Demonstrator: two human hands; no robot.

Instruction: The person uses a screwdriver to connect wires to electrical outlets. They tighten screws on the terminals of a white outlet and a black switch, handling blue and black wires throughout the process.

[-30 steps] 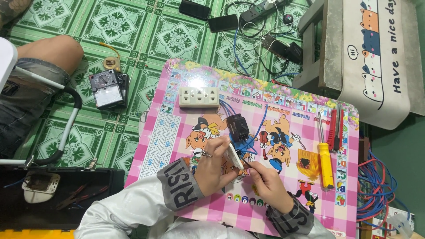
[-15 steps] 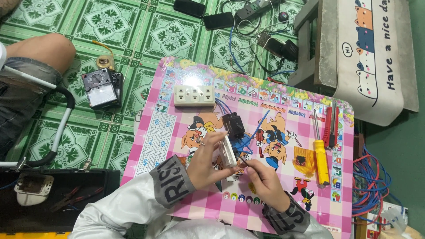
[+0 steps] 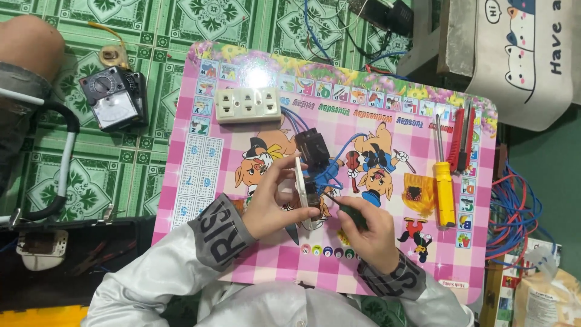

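Right at the middle of the pink cartoon-printed desk [image 3: 206, 181], a white faceplate [image 3: 301, 194] stands on edge, blue wires [image 3: 330, 175] trailing from it up to a black switch block [image 3: 312, 147]. The left hand [image 3: 272, 206] has its grip closed around that faceplate, thumb low and fingers over the top edge. The right hand [image 3: 369, 233] is wrapped tight on a green-handled screwdriver [image 3: 345, 212], its tip pressed in at the plate's lower edge, just beside the left thumb. Both hands nearly touch here.

Further up the desk sits a white three-way socket block [image 3: 248, 104], with the blue wires running toward it. Off to the right lie a yellow-handled screwdriver [image 3: 445, 188] and red-handled pliers [image 3: 461, 140], side by side, well apart from the hands.

On the green tiled floor [image 3: 151, 36] to the left rests an analog meter [image 3: 114, 100], and a bundle of red and blue cable [image 3: 520, 212] sits past the desk's right edge.
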